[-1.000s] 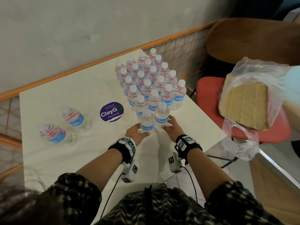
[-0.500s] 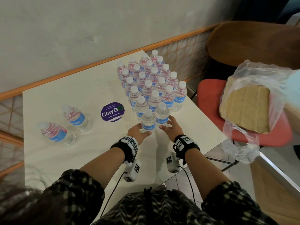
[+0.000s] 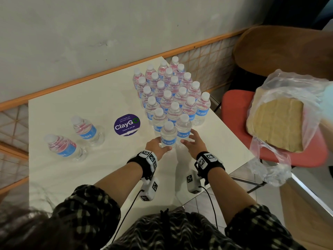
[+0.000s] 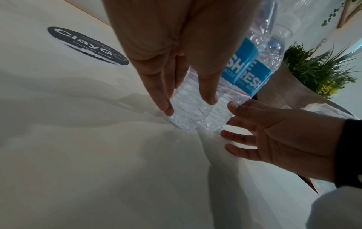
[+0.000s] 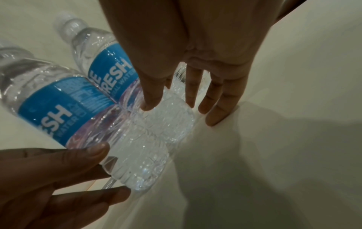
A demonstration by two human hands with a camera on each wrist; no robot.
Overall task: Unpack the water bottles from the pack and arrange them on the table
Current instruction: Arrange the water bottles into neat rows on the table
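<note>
Several upright water bottles with blue labels stand packed together on the right of the white table (image 3: 72, 177). My left hand (image 3: 158, 147) lies at the base of the nearest bottle (image 3: 168, 136), with straight fingers and thumb touching its sides (image 4: 189, 105). My right hand (image 3: 192, 141), fingers spread and straight, touches the base of the bottle beside it (image 3: 183, 127); its little finger rests on the table (image 5: 180, 111). The torn plastic pack (image 3: 277, 123), with its cardboard tray, lies on the red chair (image 3: 234, 109).
Two more bottles (image 3: 63, 147) (image 3: 88, 130) lie on their sides at the table's left. A purple round sticker (image 3: 127, 124) is on the tabletop. The table's right edge (image 3: 239, 159) runs close to my right hand. A wall runs behind the table.
Both hands have stayed at the bases of the two front bottles and have hardly moved. The bottles stand as before.
</note>
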